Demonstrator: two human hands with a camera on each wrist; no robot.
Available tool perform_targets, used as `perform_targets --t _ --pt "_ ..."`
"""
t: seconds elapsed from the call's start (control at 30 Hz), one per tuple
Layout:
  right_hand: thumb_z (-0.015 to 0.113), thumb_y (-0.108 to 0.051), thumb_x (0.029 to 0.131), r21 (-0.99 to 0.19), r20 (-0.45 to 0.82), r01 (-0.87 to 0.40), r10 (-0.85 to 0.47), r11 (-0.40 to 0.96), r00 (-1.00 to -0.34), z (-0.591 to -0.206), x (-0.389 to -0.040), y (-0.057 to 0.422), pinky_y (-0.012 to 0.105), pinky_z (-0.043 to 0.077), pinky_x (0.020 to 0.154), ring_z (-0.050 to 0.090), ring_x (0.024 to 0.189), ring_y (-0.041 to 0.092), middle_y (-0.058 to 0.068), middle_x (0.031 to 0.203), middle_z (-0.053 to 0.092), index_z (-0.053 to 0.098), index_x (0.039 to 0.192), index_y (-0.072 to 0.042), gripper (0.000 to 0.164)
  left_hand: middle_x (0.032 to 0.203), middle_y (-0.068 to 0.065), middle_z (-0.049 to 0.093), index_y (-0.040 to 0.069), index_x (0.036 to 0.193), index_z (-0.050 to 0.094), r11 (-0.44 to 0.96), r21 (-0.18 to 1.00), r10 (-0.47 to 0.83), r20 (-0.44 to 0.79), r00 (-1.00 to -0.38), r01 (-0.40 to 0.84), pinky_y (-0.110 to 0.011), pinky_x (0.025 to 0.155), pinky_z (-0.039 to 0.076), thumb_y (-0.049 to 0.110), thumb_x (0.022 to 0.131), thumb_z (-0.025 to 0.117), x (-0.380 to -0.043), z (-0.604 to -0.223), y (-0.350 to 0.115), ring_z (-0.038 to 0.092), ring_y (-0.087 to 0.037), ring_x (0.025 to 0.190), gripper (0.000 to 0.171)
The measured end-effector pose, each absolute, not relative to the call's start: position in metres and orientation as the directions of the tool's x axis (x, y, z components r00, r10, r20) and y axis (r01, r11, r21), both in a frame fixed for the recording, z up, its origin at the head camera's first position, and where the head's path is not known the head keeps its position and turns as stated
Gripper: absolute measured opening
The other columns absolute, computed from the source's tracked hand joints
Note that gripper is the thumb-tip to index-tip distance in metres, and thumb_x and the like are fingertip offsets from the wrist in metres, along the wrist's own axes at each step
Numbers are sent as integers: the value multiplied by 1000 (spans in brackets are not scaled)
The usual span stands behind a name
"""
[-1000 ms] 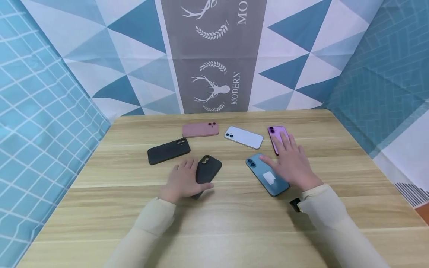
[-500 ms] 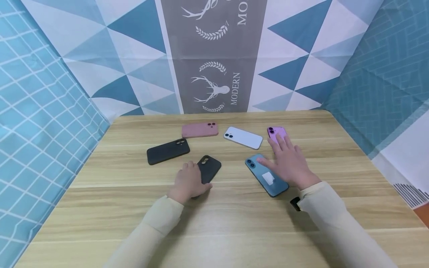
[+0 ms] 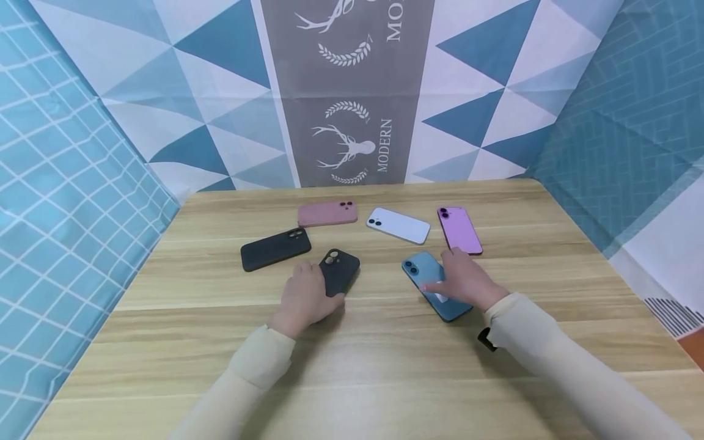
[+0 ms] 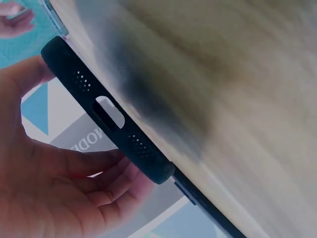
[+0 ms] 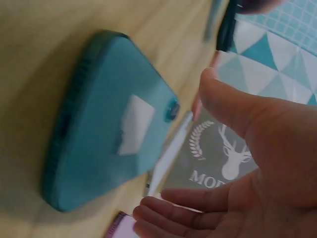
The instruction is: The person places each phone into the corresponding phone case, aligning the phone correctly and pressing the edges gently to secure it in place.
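My left hand [image 3: 304, 297] grips a black phone case [image 3: 339, 269] by its sides in the head view. In the left wrist view, light shows through the port slot of the phone case [image 4: 96, 106], and its near end is tilted up off the table. Thumb and fingers of the left hand [image 4: 64, 178] lie on opposite edges of it. Just above a blue phone [image 3: 423, 269] with a white label is my right hand [image 3: 467, 278], thumb and fingers apart. The right wrist view shows a gap between the right hand [image 5: 267, 148] and the blue phone [image 5: 94, 134].
A second black phone case [image 3: 275, 249] lies left of the held one. Farther back on the wooden table [image 3: 374, 379] are a pink case [image 3: 327, 213], a white phone [image 3: 398, 225] and a purple phone [image 3: 461, 231]. Patterned cloth [image 3: 352, 91] hangs behind.
My left fingers have curled round the black case, which is now slightly lifted. My right hand has drawn back from the purple phone, and its fingers have bent downward over the blue one.
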State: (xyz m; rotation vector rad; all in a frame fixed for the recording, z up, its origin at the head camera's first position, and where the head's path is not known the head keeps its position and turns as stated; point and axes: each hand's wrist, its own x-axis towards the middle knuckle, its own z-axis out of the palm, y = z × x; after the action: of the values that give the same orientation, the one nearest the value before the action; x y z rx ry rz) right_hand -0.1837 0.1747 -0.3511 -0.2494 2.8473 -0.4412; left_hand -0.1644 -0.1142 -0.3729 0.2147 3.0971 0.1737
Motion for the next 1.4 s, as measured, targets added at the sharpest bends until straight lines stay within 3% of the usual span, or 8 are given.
perform_targets --t 0.07,0.2,0.4,0.63,0.97,1.1,1.3,1.4 --pt "71 -45 83 -308 -227 -108 -183 945 -956 -355 -184 174 41 53 82 54 99 35 30 116 54 48 121 15 75 106 -22 55 -15 118 53 984 107 143 -7 -990 142 -43 79 55 51 80 67 -163 -371 -114 52 -29 92 77" --pt "74 -46 80 -305 -237 -74 -151 949 -960 -362 -184 173 25 42 59 49 77 22 17 92 53 52 106 12 67 106 -22 55 -14 119 53 985 102 143 -8 -990 142 -42 79 54 52 80 67 -163 -370 -114 51 -28 92 78" --pt "79 -47 75 -291 -202 -74 -137 954 -970 -368 -184 171 23 39 55 48 71 20 12 84 52 54 98 10 66 105 -21 54 -14 119 53 984 114 142 -17 -990 139 -42 78 54 52 80 66 -162 -369 -114 50 -28 91 79" --pt "78 -48 75 -281 -235 -20 -89 959 -968 -371 -185 171 24 40 58 48 75 21 13 88 52 53 103 10 69 107 -21 54 -14 119 53 984 105 148 -14 -989 146 -43 80 53 53 80 66 -162 -366 -113 51 -30 95 78" --pt "81 -44 72 -354 -268 55 -45 933 -962 -371 -187 173 22 34 51 41 60 15 3 65 35 41 69 -7 55 107 -21 55 -13 120 53 982 104 159 7 -987 159 -43 79 53 52 79 67 -158 -365 -110 51 -30 95 78" --pt "83 -45 69 -358 -278 72 -33 931 -960 -371 -189 173 23 34 52 42 64 18 5 67 37 44 73 -4 57 108 -21 55 -13 120 53 983 104 152 9 -988 152 -43 80 52 52 79 68 -158 -364 -110 51 -30 96 78" --pt "87 -39 66 -408 -241 70 -34 910 -970 -372 -190 172 26 42 60 47 82 25 15 91 50 52 103 7 70 110 -22 56 -12 120 53 983 102 151 26 -988 153 -43 81 53 52 79 68 -158 -364 -110 52 -31 97 77" --pt "84 -32 72 -490 -208 65 -44 869 -977 -373 -190 172 25 41 56 47 72 20 9 78 47 52 97 5 55 112 -23 57 -13 120 53 979 116 161 75 -984 168 -43 83 53 51 79 67 -158 -365 -110 53 -32 100 77"
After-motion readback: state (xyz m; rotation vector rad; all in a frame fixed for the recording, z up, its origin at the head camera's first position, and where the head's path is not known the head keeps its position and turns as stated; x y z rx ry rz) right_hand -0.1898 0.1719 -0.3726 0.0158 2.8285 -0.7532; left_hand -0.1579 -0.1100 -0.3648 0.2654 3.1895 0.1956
